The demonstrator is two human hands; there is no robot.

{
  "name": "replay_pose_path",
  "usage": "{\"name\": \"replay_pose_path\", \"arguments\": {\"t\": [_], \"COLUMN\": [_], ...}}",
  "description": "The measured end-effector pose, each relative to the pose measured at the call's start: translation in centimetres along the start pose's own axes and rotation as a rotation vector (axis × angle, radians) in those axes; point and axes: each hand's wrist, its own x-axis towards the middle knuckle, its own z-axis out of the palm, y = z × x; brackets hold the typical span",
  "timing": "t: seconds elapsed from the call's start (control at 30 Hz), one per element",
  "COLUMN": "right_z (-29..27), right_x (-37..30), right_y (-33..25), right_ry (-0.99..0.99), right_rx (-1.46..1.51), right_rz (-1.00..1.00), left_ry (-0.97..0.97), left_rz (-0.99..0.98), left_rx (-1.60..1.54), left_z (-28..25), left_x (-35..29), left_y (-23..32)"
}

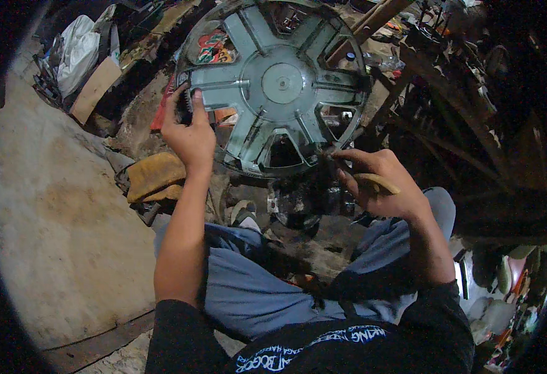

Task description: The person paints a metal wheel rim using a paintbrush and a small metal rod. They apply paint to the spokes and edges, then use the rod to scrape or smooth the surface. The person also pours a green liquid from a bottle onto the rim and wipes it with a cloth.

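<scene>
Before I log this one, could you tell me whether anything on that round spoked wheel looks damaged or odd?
Nothing clearly broken. The grey spoked wheel looks worn and dull. The left hand grips its rim; the right hand holds a wooden-handled tool at its lower edge. The surroundings are cluttered and dim.

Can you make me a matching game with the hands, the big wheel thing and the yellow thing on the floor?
1. left hand
2. right hand
3. wheel
4. yellow cloth

a. lies on the floor left of the arm
b. grips the wheel's left rim
c. grey-green, six spokes
d. holds a wooden-handled tool at the wheel's lower edge

Pairs: 1-b, 2-d, 3-c, 4-a
</scene>
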Motion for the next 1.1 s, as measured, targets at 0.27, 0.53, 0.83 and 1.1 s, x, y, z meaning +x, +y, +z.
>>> {"name": "replay_pose_path", "arguments": {"t": [0.27,0.53,0.83,1.1], "right_z": [4.6,2.8,11.7,13.6], "right_x": [0.9,-1.2,-2.5,-3.1], "right_y": [0.8,0.5,-2.7,-4.0], "right_ry": [0.043,0.297,0.702,0.912], "right_rx": [-0.067,0.135,0.259,0.356], "right_rz": [-0.041,0.113,0.210,0.213], "left_ry": [0.008,-0.074,-0.080,0.063], "left_rz": [-0.049,-0.607,-0.636,-0.542], "left_rx": [0.059,-0.161,-0.102,0.124], "left_z": [0.6,0.8,-0.2,-1.6], "left_x": [0.2,-0.9,-3.6,-7.3], "left_y": [-1.2,-5.4,-7.0,-8.6]}}
